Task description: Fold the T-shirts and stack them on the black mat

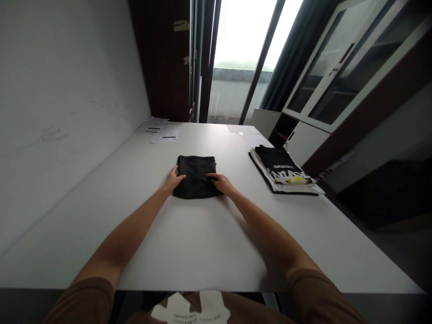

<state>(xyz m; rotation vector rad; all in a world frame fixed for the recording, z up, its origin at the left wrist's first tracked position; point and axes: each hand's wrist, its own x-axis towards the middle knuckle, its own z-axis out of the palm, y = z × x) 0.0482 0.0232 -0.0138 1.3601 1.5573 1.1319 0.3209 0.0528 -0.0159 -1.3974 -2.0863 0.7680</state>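
Observation:
A folded black garment (195, 180) lies flat on the white table in front of me, roughly square, with a rounded near edge. My left hand (173, 181) grips its left side, thumb on top and fingers along the edge. At the right side, my right hand (220, 182) holds the cloth with fingertips over the top. What the undersides of both hands touch is hidden. The exact kind of garment cannot be made out.
On the table's right side sits a stack of folded shirts (283, 166), black and white with printing. Paper sheets (165, 132) lie at the far left, more paper (245, 130) at the far right. A wall (67, 112) borders the left; glass-door cabinets (330, 81) stand right.

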